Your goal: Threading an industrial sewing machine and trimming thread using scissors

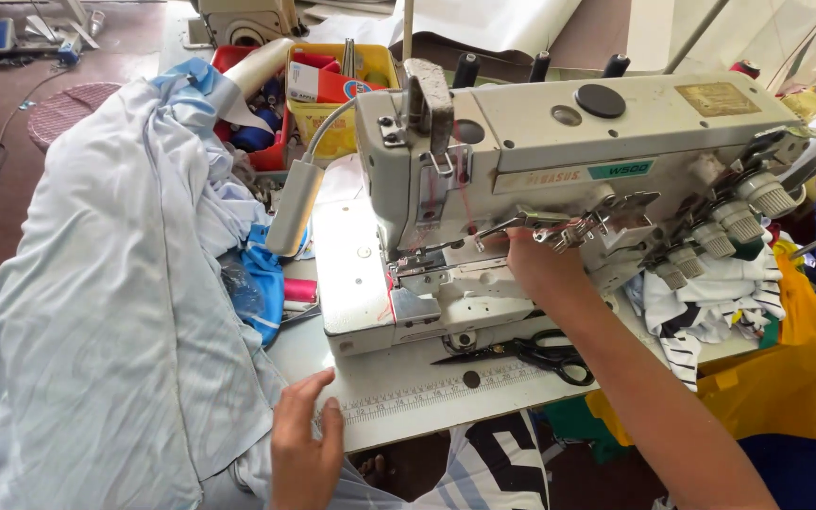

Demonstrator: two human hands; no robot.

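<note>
Across the surface (408, 397) to our left lies the pale blue fabric (115, 312), beside the sewing machine (521, 189). Our left hand (304, 444) presses flat, fingers together, on the fabric's edge; our right hand (535, 260) reaches under the machine arm, its grip hidden. Black scissors (540, 354) lie nearby.

Smooth pale-blue cloth (115, 312), matt painted-metal sewing machine (540, 142)

Bare table (408, 382) lies between the hands; scissors (531, 352) and machine (521, 189) crowd the right hand (535, 264)
</note>
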